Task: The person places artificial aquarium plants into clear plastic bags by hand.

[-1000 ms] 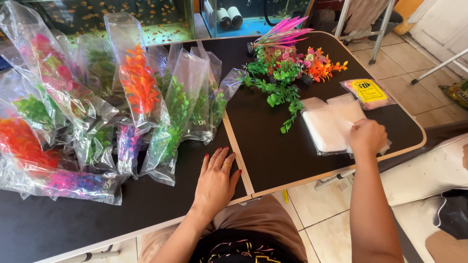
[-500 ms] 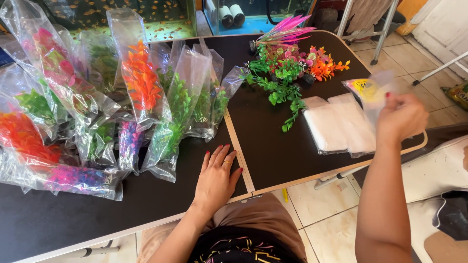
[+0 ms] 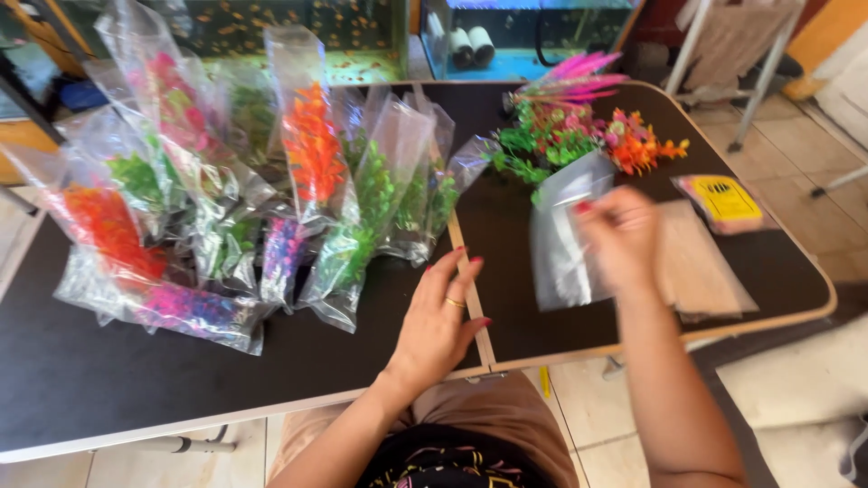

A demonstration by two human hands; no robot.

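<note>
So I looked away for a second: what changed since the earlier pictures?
The right hand took one clear bag off the stack of bags and carried it left, over the table. The left hand stayed flat; the bagged plants and loose plants did not move.

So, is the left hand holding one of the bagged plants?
No, the left hand lies flat on the black table, apart from the bagged plants.

Bagged plants (image 3: 271,208) left on table (image 3: 90,380); loose plants (image 3: 579,136) behind bag stack (image 3: 701,267).
</note>
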